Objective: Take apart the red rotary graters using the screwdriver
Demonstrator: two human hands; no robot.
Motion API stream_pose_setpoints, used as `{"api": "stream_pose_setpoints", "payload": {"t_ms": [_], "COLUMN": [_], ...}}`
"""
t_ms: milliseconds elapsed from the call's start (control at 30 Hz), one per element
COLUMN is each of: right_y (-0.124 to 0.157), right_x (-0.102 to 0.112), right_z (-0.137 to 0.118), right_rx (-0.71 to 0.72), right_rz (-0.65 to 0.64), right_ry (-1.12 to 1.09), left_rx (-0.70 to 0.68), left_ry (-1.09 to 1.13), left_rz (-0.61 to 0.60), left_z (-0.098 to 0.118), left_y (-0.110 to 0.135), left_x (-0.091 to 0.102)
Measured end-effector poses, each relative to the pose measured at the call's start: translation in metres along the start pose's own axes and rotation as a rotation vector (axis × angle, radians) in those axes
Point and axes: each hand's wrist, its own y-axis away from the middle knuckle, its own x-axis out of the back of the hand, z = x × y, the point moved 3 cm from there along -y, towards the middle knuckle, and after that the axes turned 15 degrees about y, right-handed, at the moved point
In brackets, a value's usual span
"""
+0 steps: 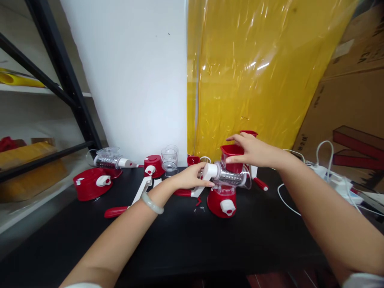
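Taking the clock from the grater (230,177) that stands upright in front of you on the black table (186,248), a dark-framed shelf (45,89) is farthest left, at ten o'clock. Next, at nine, comes a wide red base (90,186) with a white knob, and just behind it a clear housing (108,158) with a metal drum inside. A crank (115,212) lies nearer you, its red handle at eight. Between nine and ten stands a smaller red base (153,165), with a clear hopper (170,158) just beside it.

Your left hand (192,177), below a pale bangle (153,204), grips the white hub (210,171) at the drum's left end, thumb underneath. A second crank (183,193) lies under that hand, and a small red piece (198,201) is at eight (a few pale scraps (199,209) lie beside it).

Your right hand (247,150) is curved at the red pusher (232,150) on top, thumb across its front, fingers spread above; you cannot tell here whether it grips. A third crank (260,184) lies at three, with white cables (327,148) beyond and a big cardboard box (345,92) at two.
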Motion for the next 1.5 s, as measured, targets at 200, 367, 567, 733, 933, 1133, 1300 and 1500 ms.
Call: {"api": "stream_pose_setpoints", "payload": {"t_ms": [200,367,567,733,933,1133,1300,1500], "right_y": [-0.004,-0.01,-0.028,-0.064,-0.101,-0.118,-0.136,-0.129], "right_x": [0.007,0.013,0.04,0.042,0.025,0.005,-0.031,-0.094], "right_z": [0.002,0.006,0.015,-0.022,-0.072,-0.063,-0.002,0.043], "right_rx": [0.123,0.083,-0.027,0.156,0.43,0.397,0.153,-0.047], "right_rz": [-0.077,-0.048,0.151,0.108,-0.081,-0.086,-0.142,-0.246], "right_ry": [-0.213,-0.277,-0.296,-0.247,-0.247,-0.285,-0.47,-0.353], "left_rx": [-0.025,-0.022,-0.163,-0.396,-0.358,-0.255,-0.077,0.168], "left_ry": [-0.206,-0.258,-0.097,-0.053,-0.07,-0.151,-0.572,-0.821], "left_rz": [0.104,0.141,0.305,0.47,0.406,0.433,0.495,0.39], "left_z": [0.007,0.005,0.027,0.072,0.085,0.066,0.037,-0.003], "left_y": [0.013,0.014,0.014,0.024,0.009,0.0,0.003,0.0], "left_x": [-0.012,-0.016,0.012,0.037,0.053,0.064,0.061,0.048]}}
